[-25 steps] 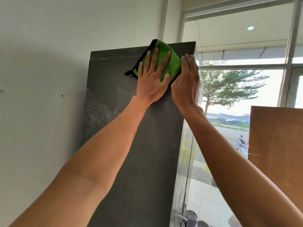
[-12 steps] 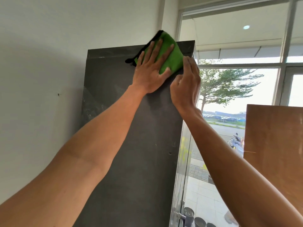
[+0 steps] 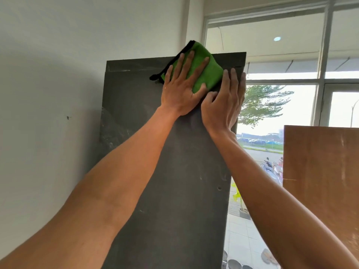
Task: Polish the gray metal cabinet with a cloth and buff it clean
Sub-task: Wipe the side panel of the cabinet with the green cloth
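Observation:
A tall dark gray metal cabinet (image 3: 174, 191) stands against the white wall, its side panel facing me. A folded green cloth with black trim (image 3: 204, 68) lies flat against the panel's top, its upper corner poking above the cabinet's top edge. My left hand (image 3: 180, 90) presses the cloth with straight, spread fingers. My right hand (image 3: 223, 101) rests flat on the panel at the right edge, just right of the cloth, fingers pointing up and touching the cloth's side.
The white wall (image 3: 48, 113) is on the left. A large window (image 3: 291, 94) with a gray frame is behind the cabinet on the right. A brown wooden board (image 3: 320, 171) stands at the right edge. Smudges show on the panel's left side (image 3: 108, 133).
The left hand slid the cloth up to the cabinet's top edge and holds it there. The right hand stays on the right edge beside it.

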### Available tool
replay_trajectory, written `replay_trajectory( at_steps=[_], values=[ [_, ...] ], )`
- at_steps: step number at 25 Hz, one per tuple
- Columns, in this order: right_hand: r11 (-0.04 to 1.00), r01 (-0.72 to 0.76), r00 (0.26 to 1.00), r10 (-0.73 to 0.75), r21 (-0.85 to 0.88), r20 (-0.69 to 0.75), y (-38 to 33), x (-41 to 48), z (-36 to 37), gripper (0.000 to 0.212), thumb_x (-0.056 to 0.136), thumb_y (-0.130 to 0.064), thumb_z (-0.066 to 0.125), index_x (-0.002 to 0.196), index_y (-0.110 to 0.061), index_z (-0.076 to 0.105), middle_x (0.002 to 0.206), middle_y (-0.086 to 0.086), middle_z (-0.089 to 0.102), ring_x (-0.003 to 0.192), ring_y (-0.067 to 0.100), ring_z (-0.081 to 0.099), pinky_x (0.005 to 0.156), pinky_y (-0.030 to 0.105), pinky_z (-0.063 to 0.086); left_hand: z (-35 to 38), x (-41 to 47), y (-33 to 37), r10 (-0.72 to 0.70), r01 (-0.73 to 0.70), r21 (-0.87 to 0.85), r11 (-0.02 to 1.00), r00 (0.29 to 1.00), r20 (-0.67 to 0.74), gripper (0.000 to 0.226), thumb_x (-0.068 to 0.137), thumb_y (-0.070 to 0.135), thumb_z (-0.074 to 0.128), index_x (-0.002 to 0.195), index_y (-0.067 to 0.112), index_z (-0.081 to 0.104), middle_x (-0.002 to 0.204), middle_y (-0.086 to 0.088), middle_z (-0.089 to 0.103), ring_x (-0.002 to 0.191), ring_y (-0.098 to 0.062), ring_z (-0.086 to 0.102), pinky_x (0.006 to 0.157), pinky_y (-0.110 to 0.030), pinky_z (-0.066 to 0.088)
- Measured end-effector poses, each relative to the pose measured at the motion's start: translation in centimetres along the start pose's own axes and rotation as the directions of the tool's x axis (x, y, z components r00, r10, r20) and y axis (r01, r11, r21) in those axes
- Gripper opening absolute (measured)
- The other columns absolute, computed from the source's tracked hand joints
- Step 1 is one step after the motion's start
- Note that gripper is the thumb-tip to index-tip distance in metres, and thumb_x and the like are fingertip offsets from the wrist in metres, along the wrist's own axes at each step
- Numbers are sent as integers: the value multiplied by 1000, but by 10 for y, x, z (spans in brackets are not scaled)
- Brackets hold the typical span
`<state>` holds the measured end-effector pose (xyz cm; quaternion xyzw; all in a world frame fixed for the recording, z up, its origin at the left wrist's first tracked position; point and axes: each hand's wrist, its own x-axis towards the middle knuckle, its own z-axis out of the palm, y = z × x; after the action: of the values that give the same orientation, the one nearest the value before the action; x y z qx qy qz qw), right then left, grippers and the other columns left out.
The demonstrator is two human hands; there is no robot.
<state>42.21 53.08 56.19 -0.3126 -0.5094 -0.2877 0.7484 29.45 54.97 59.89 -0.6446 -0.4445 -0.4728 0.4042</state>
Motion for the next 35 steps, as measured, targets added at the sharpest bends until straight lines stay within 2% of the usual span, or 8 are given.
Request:
replay_trajectory(
  at_steps=[3,6,13,21,27,35],
  values=[
    [989,-1,999,8,-147,49,-9,-3,10,62,82,-16,48,143,-6,55,160,14,39,153,33,24,126,48,12,-6,6,-39,-132,132,-33,991,991,8,70,96,60,27,162,46,7,173,2,0,159,-21,-4,128,-49,1],
    [975,30,998,-19,-218,53,-12,-7,20,62,83,-19,47,143,-8,56,161,15,35,153,32,23,126,50,10,-7,6,-70,-194,194,-43,980,981,3,72,93,61,22,161,47,7,173,3,0,159,-20,-4,128,-49,1],
    [956,106,993,-89,-275,72,-39,-22,53,59,83,-21,47,139,-10,59,159,18,37,153,35,24,124,56,13,-5,1,-107,-184,183,-52,982,983,-23,69,96,59,26,162,46,8,173,3,1,159,-20,-4,128,-47,0],
    [943,143,990,-131,-300,59,-51,-31,76,54,83,-21,54,136,-11,61,156,17,42,151,35,28,123,58,15,-7,-19,-195,-359,354,-88,931,932,-54,69,96,59,25,161,46,8,173,1,1,159,-22,-3,128,-50,3],
    [946,149,988,-134,-286,73,-51,-32,73,55,83,-20,53,136,-12,62,157,16,42,151,34,28,123,57,15,-2,-37,-201,-466,460,-118,880,884,-23,68,97,58,26,161,48,4,173,2,-3,159,-22,-7,128,-50,-1],
    [935,203,968,-147,-291,202,-73,-58,79,55,82,-25,47,134,-13,62,158,17,39,152,36,26,122,60,15,10,-111,-193,-563,559,-107,822,827,-5,72,95,57,20,162,42,1,173,-1,-7,159,-27,-5,128,-51,2]
  ],
)
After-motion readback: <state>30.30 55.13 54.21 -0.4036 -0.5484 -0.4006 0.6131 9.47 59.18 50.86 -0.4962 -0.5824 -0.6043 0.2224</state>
